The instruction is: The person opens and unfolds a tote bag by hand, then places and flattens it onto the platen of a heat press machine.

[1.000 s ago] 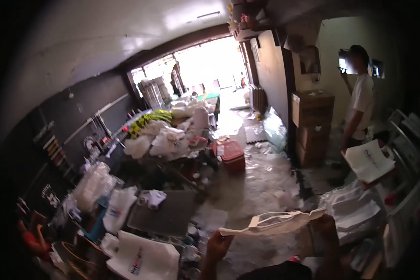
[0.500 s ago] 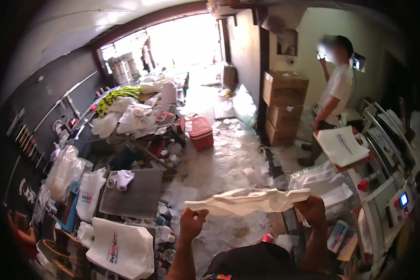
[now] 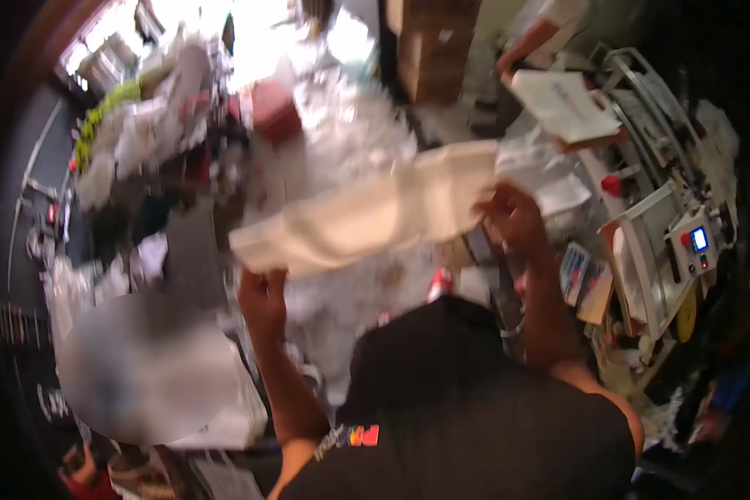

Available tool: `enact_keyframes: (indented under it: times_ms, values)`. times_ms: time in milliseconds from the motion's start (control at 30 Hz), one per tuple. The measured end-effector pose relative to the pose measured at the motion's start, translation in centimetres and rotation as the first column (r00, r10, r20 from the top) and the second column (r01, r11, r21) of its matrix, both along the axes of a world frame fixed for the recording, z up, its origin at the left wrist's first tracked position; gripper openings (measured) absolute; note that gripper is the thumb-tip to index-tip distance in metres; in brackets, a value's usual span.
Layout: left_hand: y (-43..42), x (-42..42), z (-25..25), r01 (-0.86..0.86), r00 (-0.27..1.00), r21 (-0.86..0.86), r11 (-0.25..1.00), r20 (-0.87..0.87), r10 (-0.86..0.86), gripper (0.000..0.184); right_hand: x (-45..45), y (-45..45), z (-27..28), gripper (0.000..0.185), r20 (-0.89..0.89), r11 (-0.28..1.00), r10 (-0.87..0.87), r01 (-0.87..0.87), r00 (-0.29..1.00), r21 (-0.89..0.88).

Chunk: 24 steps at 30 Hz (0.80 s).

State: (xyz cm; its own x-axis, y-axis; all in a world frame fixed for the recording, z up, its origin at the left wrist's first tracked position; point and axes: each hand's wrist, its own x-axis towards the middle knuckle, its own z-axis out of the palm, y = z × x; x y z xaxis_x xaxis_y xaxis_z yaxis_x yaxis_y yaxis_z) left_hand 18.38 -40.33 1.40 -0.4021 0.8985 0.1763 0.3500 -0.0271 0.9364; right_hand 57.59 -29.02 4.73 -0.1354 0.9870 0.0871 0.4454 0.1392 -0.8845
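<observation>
The left hand (image 3: 263, 293) and right hand (image 3: 512, 215) clamp a cream bag (image 3: 367, 215). Print on the black shirt (image 3: 483, 433) and white bag (image 3: 565, 108) is too blurred to read.

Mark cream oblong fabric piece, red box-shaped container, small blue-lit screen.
Cream oblong fabric piece (image 3: 365, 215), head view, mid-face.
Red box-shaped container (image 3: 276, 112), head view, visible middle.
Small blue-lit screen (image 3: 700, 239), head view, display centre.

Below the grip, a black shirt (image 3: 492, 417) bears a small red-and-yellow print (image 3: 364, 436), blurred, on its left side; the left hand (image 3: 261, 304), right hand (image 3: 515, 218) and forearms (image 3: 282, 379) are bare.
</observation>
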Motion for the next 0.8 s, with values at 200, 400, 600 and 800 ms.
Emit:
enact_keyframes:
  times_ms: [200,400,600,800]
  values:
    - [0.2,-0.5,-1.0,0.024,0.957,0.128,0.992,0.285,-0.060,0.018,-1.2,0.2,-0.2,0.013,-0.305,0.991,0.014,0.027,0.952,0.132]
    - [0.9,-0.8,-1.5,0.027,0.985,0.152,0.988,0.162,-0.051,0.025,-1.4,1.1,-0.8,0.015,-0.478,0.991,0.131,-0.102,0.868,0.086]
    - [2.7,-1.3,-1.1,0.130,0.991,-0.073,0.989,0.037,-0.128,0.022,-1.6,1.8,-1.1,0.024,-0.255,0.975,0.087,-0.135,0.963,-0.175]
    - [5.8,-1.0,8.2,-0.047,0.993,0.062,0.997,-0.107,0.054,0.012,-2.7,4.7,4.8,0.011,-0.126,0.960,-0.134,0.160,0.983,0.231]
